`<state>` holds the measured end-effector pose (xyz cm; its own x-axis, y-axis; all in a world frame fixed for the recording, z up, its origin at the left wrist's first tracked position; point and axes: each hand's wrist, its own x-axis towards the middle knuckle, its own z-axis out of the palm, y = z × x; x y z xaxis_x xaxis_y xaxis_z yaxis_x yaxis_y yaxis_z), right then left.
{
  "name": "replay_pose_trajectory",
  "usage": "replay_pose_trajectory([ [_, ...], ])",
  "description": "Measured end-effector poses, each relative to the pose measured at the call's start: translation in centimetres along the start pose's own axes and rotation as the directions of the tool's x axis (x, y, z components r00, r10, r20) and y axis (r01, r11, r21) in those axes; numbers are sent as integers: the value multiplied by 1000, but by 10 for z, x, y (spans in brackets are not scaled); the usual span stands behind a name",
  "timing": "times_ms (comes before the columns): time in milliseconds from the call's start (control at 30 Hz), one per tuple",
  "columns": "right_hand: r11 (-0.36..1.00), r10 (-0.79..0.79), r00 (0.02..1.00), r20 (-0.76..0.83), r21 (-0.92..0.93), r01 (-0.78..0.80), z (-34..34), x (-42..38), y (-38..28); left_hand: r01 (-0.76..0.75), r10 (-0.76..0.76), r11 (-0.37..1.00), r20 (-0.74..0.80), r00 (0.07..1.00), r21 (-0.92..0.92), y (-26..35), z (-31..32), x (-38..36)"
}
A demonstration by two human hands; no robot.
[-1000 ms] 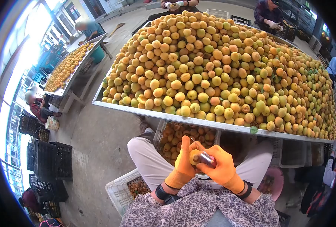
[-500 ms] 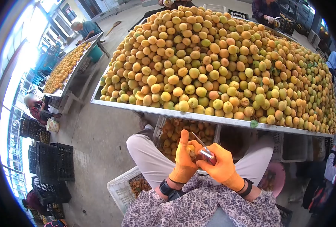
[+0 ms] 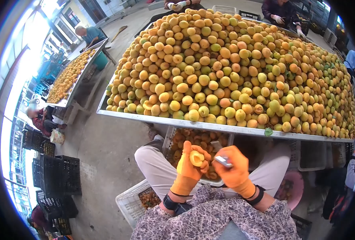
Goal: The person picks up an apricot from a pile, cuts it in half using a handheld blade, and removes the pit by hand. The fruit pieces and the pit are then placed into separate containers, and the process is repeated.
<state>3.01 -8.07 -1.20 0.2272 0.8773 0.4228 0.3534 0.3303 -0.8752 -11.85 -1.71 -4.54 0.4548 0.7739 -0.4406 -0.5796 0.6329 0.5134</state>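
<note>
My left hand (image 3: 186,170), in an orange glove, is closed around an apricot half (image 3: 196,159), its hollow cut face turned up. Just right of it, my right hand (image 3: 236,168), also gloved in orange, grips a knife (image 3: 223,161). The knife's blade is blurred and points up and away; it stands apart from the fruit. Below both hands, between my knees, a crate (image 3: 168,138) holds apricot pieces. Beyond them a large heap of apricots (image 3: 209,76) covers a metal-edged table (image 3: 177,121).
A white basket (image 3: 125,206) with small brownish pieces sits by my left leg, a pink basin (image 3: 296,188) by my right. Black crates (image 3: 55,174) are stacked at left. Another fruit-covered table (image 3: 79,86) stands farther left. Other people work across the heap and at left.
The knife has drawn away from the fruit to the right, with my right hand blurred by motion. My left hand has tilted, and the apricot half's open inside now shows.
</note>
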Motion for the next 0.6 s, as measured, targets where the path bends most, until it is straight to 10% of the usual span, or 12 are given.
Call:
replay_pose_trajectory([
  [200,965,239,969,68,91,-244,-3,17,5,137,-92,970,219,971,-201,24,-15,-5],
  [333,939,281,947,154,160,-304,-3,5,1,126,-116,983,82,990,-136,18,-2,-4],
  [500,920,318,935,154,186,-344,-18,-10,8,-108,127,927,-30,991,359,17,-17,16],
  [600,904,386,918,95,163,-396,-35,-18,6,-327,711,233,70,700,916,29,-10,30],
])
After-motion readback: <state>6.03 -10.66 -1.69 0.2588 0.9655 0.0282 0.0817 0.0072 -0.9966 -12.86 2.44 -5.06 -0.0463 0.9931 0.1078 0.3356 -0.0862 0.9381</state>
